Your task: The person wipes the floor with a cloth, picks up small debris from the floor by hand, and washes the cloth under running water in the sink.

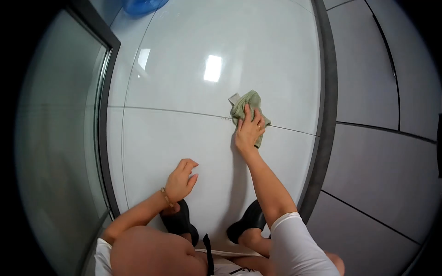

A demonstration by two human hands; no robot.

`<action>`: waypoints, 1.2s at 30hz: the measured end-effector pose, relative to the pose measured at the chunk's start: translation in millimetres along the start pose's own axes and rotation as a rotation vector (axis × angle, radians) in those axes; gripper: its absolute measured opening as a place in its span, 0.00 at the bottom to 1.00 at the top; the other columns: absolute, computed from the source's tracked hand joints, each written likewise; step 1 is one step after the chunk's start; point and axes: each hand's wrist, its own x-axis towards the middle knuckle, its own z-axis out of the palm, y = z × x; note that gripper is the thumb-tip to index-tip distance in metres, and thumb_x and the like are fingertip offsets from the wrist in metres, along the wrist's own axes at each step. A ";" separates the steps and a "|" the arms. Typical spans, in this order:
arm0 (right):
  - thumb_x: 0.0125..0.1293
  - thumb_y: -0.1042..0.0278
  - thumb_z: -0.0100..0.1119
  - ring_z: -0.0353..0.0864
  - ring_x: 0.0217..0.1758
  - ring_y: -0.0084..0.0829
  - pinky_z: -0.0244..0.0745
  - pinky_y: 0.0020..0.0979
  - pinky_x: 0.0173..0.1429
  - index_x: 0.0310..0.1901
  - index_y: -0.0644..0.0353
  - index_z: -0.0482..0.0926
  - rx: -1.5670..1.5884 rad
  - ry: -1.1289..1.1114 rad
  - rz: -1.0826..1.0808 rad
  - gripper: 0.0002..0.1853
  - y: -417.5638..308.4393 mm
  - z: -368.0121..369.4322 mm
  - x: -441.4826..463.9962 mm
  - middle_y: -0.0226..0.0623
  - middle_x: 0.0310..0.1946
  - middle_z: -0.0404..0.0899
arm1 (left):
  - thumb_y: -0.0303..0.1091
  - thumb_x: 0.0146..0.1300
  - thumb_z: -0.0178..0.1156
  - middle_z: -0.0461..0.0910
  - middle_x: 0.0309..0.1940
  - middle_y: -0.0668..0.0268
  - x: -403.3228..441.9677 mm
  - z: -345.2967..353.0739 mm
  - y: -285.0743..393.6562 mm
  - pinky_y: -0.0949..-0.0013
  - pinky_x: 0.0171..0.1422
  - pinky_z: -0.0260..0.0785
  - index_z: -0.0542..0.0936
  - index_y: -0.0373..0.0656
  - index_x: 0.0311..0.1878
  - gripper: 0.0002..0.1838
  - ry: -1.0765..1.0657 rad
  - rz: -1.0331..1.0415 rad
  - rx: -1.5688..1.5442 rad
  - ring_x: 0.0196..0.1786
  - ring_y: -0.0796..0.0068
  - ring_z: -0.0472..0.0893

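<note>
A green cleaning cloth (251, 102) lies bunched on the white tiled floor (184, 133), across a dark grout line. My right hand (251, 131) presses down on it, fingers bent over the fabric, with a ring on one finger. A pale tag (234, 98) sticks out at the cloth's upper left. Small dark specks (225, 118) show on the grout line just left of the cloth. My left hand (181, 179) is empty above my knee and shoe, its fingers loosely bent and the thumb apart. A bracelet circles that wrist.
A glass panel with a dark frame (103, 124) stands along the left. On the right, a dark grey strip (327, 101) borders grey panels (368, 156) with dark seams. A blue plastic object (140, 6) is partly visible at the top. My black shoes (246, 221) are below.
</note>
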 end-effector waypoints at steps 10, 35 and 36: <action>0.62 0.72 0.49 0.58 0.58 0.47 0.50 0.42 0.65 0.58 0.64 0.67 0.128 0.383 0.179 0.21 75.3 -38.6 -94.0 0.47 0.60 0.64 | 0.24 0.58 0.54 0.70 0.48 0.57 5.2 -0.8 -14.9 0.67 0.41 0.72 0.71 0.37 0.48 0.14 -0.011 0.065 0.020 0.39 0.64 0.77; 0.58 0.75 0.50 0.62 0.54 0.40 0.55 0.38 0.60 0.57 0.60 0.71 0.573 0.234 0.141 0.22 -24.9 -43.0 -77.3 0.42 0.49 0.70 | 0.24 0.60 0.53 0.71 0.43 0.60 38.7 19.2 -0.7 0.71 0.37 0.71 0.72 0.38 0.46 0.11 0.036 0.069 -0.114 0.33 0.70 0.77; 0.57 0.75 0.50 0.62 0.54 0.40 0.55 0.38 0.60 0.58 0.60 0.70 0.535 0.191 0.097 0.23 -21.8 -42.9 -86.9 0.42 0.49 0.69 | 0.24 0.60 0.53 0.71 0.43 0.60 38.7 20.4 1.3 0.71 0.37 0.71 0.72 0.38 0.46 0.11 0.031 0.073 -0.109 0.33 0.70 0.77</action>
